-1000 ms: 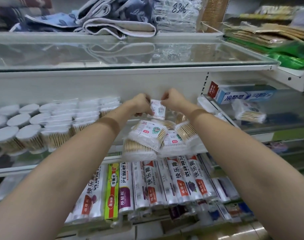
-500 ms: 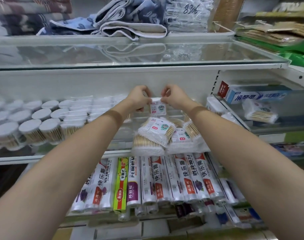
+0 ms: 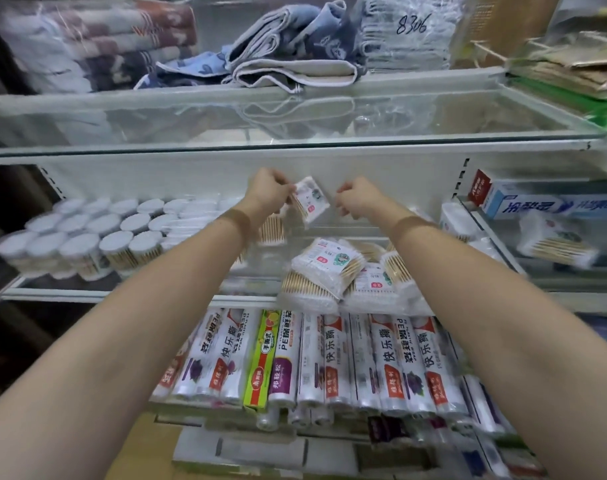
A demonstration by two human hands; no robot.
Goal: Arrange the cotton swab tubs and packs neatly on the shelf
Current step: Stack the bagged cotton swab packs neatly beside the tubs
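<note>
The left hand [image 3: 272, 190] pinches one swab pack [image 3: 310, 199] by its left edge and holds it tilted in the air, above the middle shelf [image 3: 122, 295] and near the white back panel. The right hand [image 3: 359, 199] sits just beside the pack's right edge with its fingers curled. Whether they touch the wrapper cannot be told from this view.

Handling, as judged from the view:
- The pack is probably very light. A two-finger pinch carries it.
- The clear film wrapper looks soft and somewhat slippery. The sticks inside give the pack some stiffness along their length.
- Take hold at the short edges or across the stick bundle. A corner grip lets the pack swing.
- Hard squeezing may bend or snap the thin sticks.

A loose pile of packs [image 3: 343, 275] lies at the front lip of the same shelf, slightly overhanging. The top pack may slide off if bumped. The tubs [image 3: 87, 237] stand in rows to the left. They appear rigid, with flat lids, and are best gripped around the wall.
</note>
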